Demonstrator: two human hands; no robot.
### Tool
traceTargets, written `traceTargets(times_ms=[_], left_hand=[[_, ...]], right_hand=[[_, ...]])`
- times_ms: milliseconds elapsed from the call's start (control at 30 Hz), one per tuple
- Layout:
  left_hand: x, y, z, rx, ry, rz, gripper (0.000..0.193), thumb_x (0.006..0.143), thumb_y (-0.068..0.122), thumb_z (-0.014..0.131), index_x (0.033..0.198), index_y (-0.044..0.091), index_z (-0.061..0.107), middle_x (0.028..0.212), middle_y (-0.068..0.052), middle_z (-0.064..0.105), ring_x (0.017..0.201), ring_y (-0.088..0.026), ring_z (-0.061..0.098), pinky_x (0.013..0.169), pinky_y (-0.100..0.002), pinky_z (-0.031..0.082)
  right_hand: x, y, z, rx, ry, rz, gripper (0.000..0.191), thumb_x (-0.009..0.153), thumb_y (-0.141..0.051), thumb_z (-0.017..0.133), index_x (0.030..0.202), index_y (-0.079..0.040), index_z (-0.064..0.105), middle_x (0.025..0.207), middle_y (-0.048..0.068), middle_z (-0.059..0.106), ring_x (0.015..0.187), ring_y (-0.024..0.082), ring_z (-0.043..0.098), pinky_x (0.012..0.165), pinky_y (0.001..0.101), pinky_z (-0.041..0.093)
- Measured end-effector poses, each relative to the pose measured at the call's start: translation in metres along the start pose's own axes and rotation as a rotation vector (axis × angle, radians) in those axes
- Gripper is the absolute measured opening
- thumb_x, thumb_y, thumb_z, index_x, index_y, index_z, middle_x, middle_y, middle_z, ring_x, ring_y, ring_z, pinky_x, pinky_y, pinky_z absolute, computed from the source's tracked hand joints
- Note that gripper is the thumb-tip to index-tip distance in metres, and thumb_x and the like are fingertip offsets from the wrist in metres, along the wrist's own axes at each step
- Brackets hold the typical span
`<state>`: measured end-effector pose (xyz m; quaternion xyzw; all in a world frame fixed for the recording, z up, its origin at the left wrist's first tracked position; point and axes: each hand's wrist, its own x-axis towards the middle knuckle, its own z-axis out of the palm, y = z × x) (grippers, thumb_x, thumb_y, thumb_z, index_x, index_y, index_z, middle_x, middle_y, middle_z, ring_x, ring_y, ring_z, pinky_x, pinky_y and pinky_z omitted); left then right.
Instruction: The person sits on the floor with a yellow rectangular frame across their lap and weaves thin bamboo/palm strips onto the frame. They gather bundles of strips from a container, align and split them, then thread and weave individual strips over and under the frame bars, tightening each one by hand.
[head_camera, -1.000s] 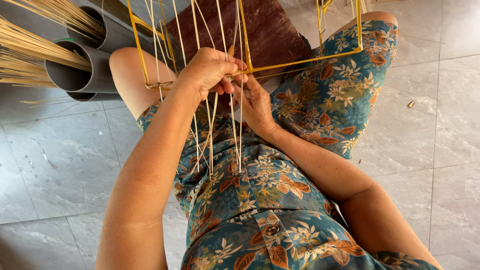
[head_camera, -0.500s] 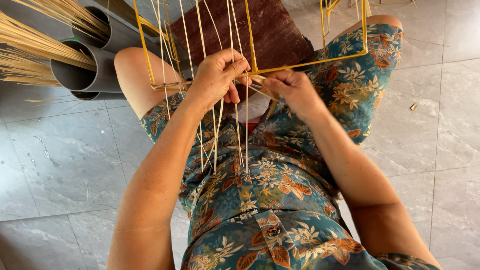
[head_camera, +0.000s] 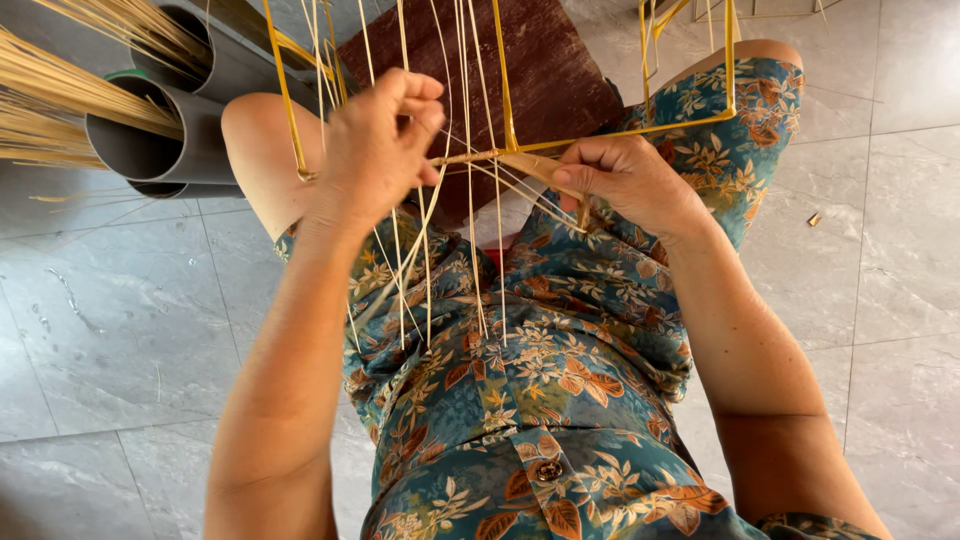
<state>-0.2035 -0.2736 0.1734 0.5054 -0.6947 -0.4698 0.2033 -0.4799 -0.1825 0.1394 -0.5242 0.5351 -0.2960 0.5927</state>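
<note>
The left hand (head_camera: 385, 150) is curled shut around a few thin pale reed strands (head_camera: 425, 260), pinching them between thumb and fingers and drawing them up and to the left. The right hand (head_camera: 625, 180) is closed too, gripping a flat bamboo splint (head_camera: 525, 165) where it meets the yellow frame (head_camera: 620, 130), thumb pressed on top to hold the crossing in place. The frame sits over the person's lap, between the knees, with its upright bars running away toward the far side; more strands hang from it down over the blue floral dress (head_camera: 540, 400). A dark brown board (head_camera: 540, 70) lies beyond the hands. To the far left, grey plastic pipes (head_camera: 150, 150) lie on the tiled floor (head_camera: 110, 320) with bundles of straw-coloured reeds (head_camera: 60, 100) sticking out of them.

From where I stand, the strands look brittle and thin, so a hard tug by the left hand could snap one or pull it out of the weave. If the right thumb eases off, the splint may slide along the bar and loosen the crossing. The loose ends dangling over the lap sit close together and could tangle or get caught under the wrong strand. The frame rests only on the legs, so a shift of a knee could tip it.
</note>
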Motion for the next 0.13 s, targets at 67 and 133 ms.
traceTargets(times_ms=[67, 133], left_hand=[[0.0, -0.0001, -0.0064, 0.082, -0.133, -0.172, 0.019, 0.106, 0.02, 0.062, 0.117, 0.006, 0.068, 0.107, -0.013, 0.079, 0.061, -0.016, 0.078, 0.052, -0.031, 0.058], [0.0032, 0.0034, -0.0088, 0.208, -0.235, -0.256, 0.026, 0.105, 0.029, 0.063, 0.116, 0.007, 0.072, 0.1, -0.017, 0.081, 0.063, -0.019, 0.079, 0.059, -0.034, 0.062]], right_hand=[[-0.001, -0.0012, 0.001, -0.054, 0.015, 0.025, 0.019, 0.1, -0.022, 0.069, 0.093, -0.005, 0.074, 0.072, -0.002, 0.067, 0.065, 0.004, 0.053, 0.058, 0.0221, 0.041], [0.0002, -0.005, 0.0002, -0.121, 0.037, 0.041, 0.018, 0.1, -0.022, 0.07, 0.094, -0.006, 0.075, 0.07, -0.002, 0.067, 0.062, 0.005, 0.052, 0.055, 0.0226, 0.039]])
